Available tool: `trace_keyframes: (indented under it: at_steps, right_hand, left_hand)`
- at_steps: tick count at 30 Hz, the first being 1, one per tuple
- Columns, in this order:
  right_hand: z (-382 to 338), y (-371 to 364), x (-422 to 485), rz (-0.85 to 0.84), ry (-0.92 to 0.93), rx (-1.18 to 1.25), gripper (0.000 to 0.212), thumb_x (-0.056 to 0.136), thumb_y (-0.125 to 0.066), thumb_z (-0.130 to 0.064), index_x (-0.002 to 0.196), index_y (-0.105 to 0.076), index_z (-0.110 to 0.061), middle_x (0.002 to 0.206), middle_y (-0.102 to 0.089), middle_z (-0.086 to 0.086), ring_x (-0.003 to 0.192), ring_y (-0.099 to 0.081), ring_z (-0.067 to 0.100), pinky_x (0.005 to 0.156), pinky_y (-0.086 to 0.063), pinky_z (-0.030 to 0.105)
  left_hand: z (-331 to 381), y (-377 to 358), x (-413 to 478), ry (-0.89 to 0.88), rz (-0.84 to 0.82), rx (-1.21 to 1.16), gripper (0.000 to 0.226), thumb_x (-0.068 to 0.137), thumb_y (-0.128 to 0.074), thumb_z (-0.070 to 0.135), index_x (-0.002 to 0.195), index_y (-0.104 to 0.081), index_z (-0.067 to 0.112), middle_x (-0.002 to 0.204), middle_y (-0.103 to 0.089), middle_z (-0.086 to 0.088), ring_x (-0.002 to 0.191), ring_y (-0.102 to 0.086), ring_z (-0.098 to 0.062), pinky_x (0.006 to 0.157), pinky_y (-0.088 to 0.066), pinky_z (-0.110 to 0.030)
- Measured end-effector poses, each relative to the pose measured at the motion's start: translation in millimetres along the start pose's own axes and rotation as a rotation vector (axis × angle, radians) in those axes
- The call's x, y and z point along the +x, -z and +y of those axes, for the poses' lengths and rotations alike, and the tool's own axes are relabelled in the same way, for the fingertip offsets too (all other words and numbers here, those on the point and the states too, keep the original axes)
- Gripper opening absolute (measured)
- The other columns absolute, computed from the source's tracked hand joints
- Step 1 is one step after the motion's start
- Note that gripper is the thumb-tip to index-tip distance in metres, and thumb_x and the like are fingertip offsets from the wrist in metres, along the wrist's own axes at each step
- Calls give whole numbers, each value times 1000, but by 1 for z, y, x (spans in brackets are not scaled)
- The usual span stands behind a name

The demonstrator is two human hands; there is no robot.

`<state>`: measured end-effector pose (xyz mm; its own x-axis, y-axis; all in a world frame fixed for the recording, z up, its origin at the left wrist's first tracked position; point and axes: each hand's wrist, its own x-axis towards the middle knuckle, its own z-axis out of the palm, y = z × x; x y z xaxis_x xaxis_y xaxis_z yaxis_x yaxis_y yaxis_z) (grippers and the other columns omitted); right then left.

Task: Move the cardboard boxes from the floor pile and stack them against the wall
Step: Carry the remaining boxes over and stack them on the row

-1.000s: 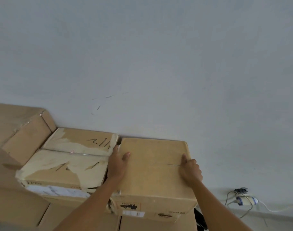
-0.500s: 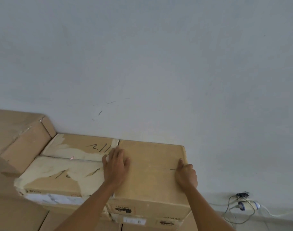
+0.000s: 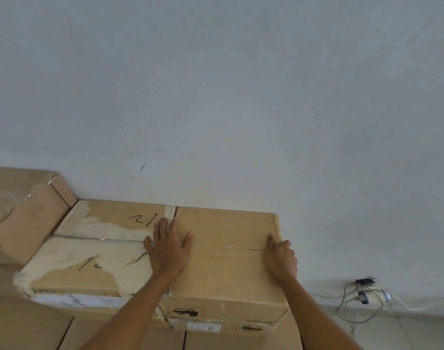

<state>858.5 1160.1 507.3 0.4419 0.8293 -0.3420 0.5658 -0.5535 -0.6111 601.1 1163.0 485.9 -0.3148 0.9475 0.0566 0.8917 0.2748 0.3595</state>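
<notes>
A plain cardboard box (image 3: 226, 271) sits on top of the stack, its far edge against the white wall (image 3: 241, 97). My left hand (image 3: 168, 245) lies flat with spread fingers on the box's left part, over the seam to the neighbouring box. My right hand (image 3: 280, 257) grips the box's right edge, thumb on top and fingers curled down the side. To the left lies a torn, scribbled box (image 3: 89, 253), touching the plain one.
A taller box (image 3: 21, 210) stands at the far left against the wall. More boxes (image 3: 228, 341) lie under the top layer. On the floor at the right, a power strip with cables (image 3: 364, 296) lies near the wall.
The plain box has slid back until it meets the wall and closed up against the torn box. My left hand has moved from the box's left edge onto its top.
</notes>
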Motion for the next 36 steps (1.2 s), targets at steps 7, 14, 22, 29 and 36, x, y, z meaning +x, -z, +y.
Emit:
trace_keyframes:
  at_steps: [7,14,22,29,36]
  right_hand:
    - [7,-7,4,25,25,-35,62,98,-21,-57,120,-42,-3,119,-58,20,106,-56,39,89,-43,45]
    - [12,-8,8,31,57,-11,51,98,-34,-52,117,-38,-5,118,-59,19,106,-57,38,77,-36,37]
    - [18,-9,6,75,182,88,61,87,-51,-51,129,-26,-15,124,-55,13,111,-54,35,86,-43,42]
    - [19,-8,1,56,284,72,55,91,-48,-48,135,-29,-20,133,-49,8,117,-48,33,87,-39,41]
    - [19,-9,7,-5,289,134,56,91,-50,-49,134,-27,-20,132,-47,9,118,-49,33,93,-42,47]
  left_hand:
    - [2,-5,-3,4,40,38,62,93,-40,56,143,-37,20,156,-26,-6,146,-16,-24,114,-12,-54]
    - [2,-11,-4,9,146,45,52,89,-50,51,126,-49,14,136,-47,-10,129,-40,-31,105,-27,-56]
    - [12,1,-34,-92,315,3,42,94,-37,40,73,-59,11,77,-62,-6,81,-59,-31,71,-43,-39]
    - [21,-13,-93,-8,20,85,68,96,-29,56,150,-27,15,159,-20,-1,148,-13,-18,118,-8,-46]
    - [20,-10,-82,17,-145,159,75,95,-15,61,154,-5,16,162,2,-1,149,5,-17,120,3,-47]
